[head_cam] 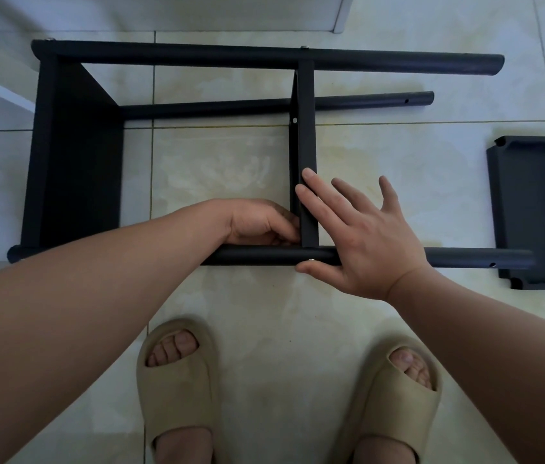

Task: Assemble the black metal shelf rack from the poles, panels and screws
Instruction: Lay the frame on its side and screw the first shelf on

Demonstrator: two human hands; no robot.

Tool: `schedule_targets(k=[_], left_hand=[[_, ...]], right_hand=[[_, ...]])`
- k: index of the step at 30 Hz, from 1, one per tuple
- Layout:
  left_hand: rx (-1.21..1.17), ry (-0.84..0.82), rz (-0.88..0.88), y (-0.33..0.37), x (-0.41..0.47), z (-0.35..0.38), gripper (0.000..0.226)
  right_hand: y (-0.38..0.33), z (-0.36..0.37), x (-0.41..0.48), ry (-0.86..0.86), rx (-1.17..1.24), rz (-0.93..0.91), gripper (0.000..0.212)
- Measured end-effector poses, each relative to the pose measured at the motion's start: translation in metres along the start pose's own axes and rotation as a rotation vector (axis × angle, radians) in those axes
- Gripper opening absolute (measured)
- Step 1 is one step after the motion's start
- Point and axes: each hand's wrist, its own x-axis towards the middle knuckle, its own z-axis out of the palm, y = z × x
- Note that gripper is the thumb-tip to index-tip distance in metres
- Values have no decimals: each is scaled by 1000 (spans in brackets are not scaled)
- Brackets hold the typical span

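Two beige slippers [177, 390] stand on the tiled floor [257, 313] nearest the camera, and just beyond them the near pole [257, 256] of the rack lies on its side. The right hand [358, 239] rests spread and flat over that pole and the middle panel [308, 155], thumb beside a screw [311, 260]; the left hand [261, 222] is curled at the joint, contents hidden. Farther off are the end panel [76, 155], two far poles [264, 56] and, at right, a loose panel [536, 209].
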Motion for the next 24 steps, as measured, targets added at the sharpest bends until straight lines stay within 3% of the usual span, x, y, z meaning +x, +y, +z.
schedule_targets(k=[5, 9, 12, 15, 18, 24], left_hand=[[-37, -4, -25, 2, 0, 2, 19], [87, 26, -41, 0, 1, 3, 18], [47, 36, -14, 1, 0, 2, 16], [-17, -13, 3, 2, 0, 1, 39], [-93, -20, 4, 4, -1, 1, 26], [72, -6, -40, 4, -2, 4, 18]], right_hand=[[0, 0, 0, -1, -9, 0, 95], [0, 0, 0, -1, -13, -2, 95], [0, -1, 0, -6, -8, 2, 95], [0, -1, 0, -7, -11, 4, 95], [0, -1, 0, -5, -11, 4, 95], [0, 0, 0, -3, -18, 3, 95]])
